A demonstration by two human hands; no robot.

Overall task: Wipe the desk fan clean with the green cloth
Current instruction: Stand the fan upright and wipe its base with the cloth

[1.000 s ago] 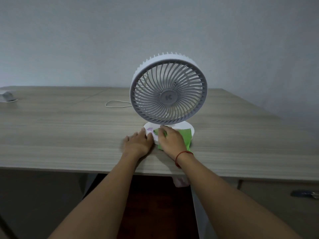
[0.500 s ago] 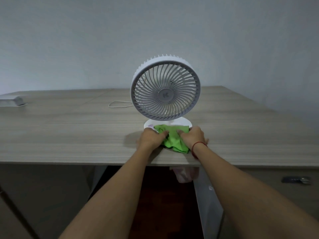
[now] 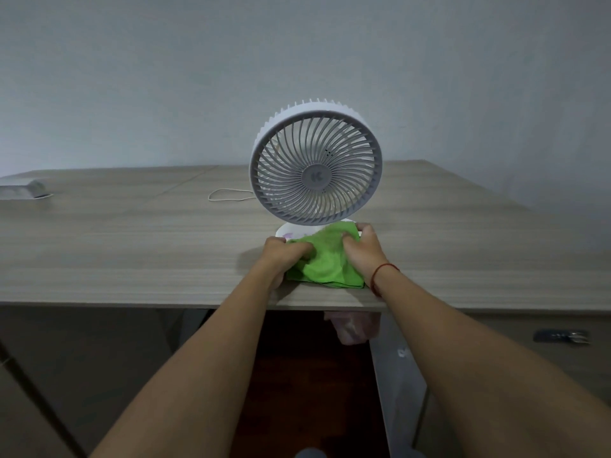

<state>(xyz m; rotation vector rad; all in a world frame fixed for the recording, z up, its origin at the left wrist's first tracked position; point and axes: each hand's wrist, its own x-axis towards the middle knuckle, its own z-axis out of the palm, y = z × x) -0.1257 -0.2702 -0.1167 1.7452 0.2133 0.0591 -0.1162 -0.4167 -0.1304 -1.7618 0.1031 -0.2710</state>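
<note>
From the head camera, a white desk fan (image 3: 315, 166) stands upright on a wooden desk (image 3: 132, 246), near the desk's front edge, with its round grille facing the camera and its round white base (image 3: 291, 230) showing just under the grille. A green cloth (image 3: 322, 261) lies bunched against the front of the fan's base, draped partly over it and spreading down onto the desk toward the front edge. The left hand (image 3: 281, 256) rests at the left of the fan's base, fingers curled and closed on the left part of the cloth. The right hand (image 3: 362, 251) sits at the right of the base, fingers bent down and gripping the right part of the cloth, the thumb reaching up beside the base's rim. A red string bracelet (image 3: 383, 276) circles the right wrist. Behind the fan to its left, a thin white cord (image 3: 228, 195) loops on the desk. Far left of the fan, at the desk's back edge, lies a pale flat thing (image 3: 23, 191), too blurred to tell. Below the desk edge, under the fan, a pinkish bag-like shape (image 3: 353, 327) hangs in shadow.
</note>
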